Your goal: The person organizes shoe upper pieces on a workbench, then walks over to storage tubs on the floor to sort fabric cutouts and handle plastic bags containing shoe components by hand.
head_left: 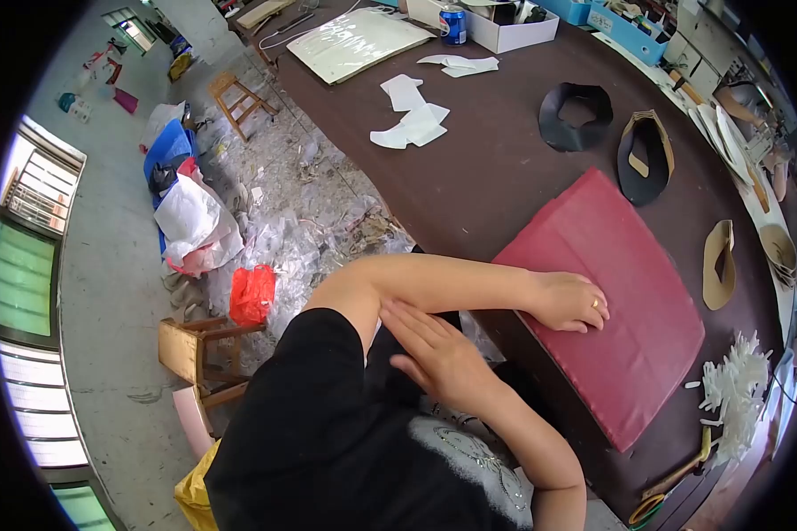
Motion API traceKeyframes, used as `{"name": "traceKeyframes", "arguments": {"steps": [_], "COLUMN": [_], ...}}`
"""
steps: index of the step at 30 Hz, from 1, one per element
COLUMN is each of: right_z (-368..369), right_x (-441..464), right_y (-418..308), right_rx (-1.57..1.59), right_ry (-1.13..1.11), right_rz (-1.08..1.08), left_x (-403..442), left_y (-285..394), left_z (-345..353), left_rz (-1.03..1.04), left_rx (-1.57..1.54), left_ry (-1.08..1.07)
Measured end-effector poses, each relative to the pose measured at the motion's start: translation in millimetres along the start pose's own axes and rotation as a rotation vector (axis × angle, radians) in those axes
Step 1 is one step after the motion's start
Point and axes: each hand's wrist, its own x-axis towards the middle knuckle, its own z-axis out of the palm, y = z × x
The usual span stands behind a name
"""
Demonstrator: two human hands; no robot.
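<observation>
My left hand (pixel 568 303), with a ring on one finger, rests loosely curled on a dark red padded board (pixel 633 310) on the brown table (pixel 496 195). Nothing shows in it. My right hand (pixel 443 358) has its fingers stretched out and its thumb apart, and its fingertips touch my left arm near the elbow. It holds nothing. Beyond the red board lie a black ring-shaped piece (pixel 553 124) and a black and tan shoe-upper piece (pixel 642 181). A tan piece (pixel 714 274) lies to the board's right.
White cut pieces (pixel 416 126), a glossy sheet stack (pixel 354 40), a blue can (pixel 452 25) and a white box (pixel 514 34) are further back. White strips (pixel 739 394) and scissors (pixel 651 506) lie at lower right. Stools (pixel 235 102) and bags (pixel 195 221) stand on the littered floor.
</observation>
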Motion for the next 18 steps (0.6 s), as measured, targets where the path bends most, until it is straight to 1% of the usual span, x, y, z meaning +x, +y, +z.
{"name": "traceKeyframes", "arguments": {"steps": [1,2,3,4,5,9,12,14,15,18], "right_z": [-1.5,-0.7,-0.9,-32.7,-33.5,-48.9,-54.1,-62.3,-67.4,-85.1], "right_x": [-13.4,-30.8,-40.6,-65.3,-59.9,-32.3,-39.0,-47.0,-56.5,-100.6], "right_y": [7.9,13.9,13.7,9.4,6.1,-6.4,-5.3,-2.5,-2.0,3.8], "right_rx": [-0.088,-0.057,-0.087,-0.217,-0.207,-0.078,-0.171,-0.271,-0.283,-0.367], "right_ry": [0.021,0.008,0.053,-0.004,0.009,0.333,0.358,0.383,0.394,0.471], "right_rz": [-0.014,0.148,0.188,0.305,0.306,0.193,0.157,0.116,0.184,0.385], "left_x": [-3.9,-11.1,-18.7,16.8,14.0,10.1,4.4,-10.6,-20.7,-58.4], "left_y": [-3.5,-4.6,-2.9,-1.2,-1.2,2.0,6.6,16.6,23.1,36.1], "left_z": [-4.5,-7.8,-8.2,7.1,4.1,-5.5,-6.7,-24.2,-39.0,-73.2], "left_rz": [0.013,0.016,0.014,0.063,0.062,-0.046,0.008,-0.051,-0.087,-0.347], "left_rx": [0.004,0.007,0.002,-0.04,-0.045,-0.019,-0.014,0.192,0.184,0.188], "left_ry": [0.005,-0.002,-0.011,0.125,0.11,-0.055,-0.042,-0.083,-0.003,0.324]}}
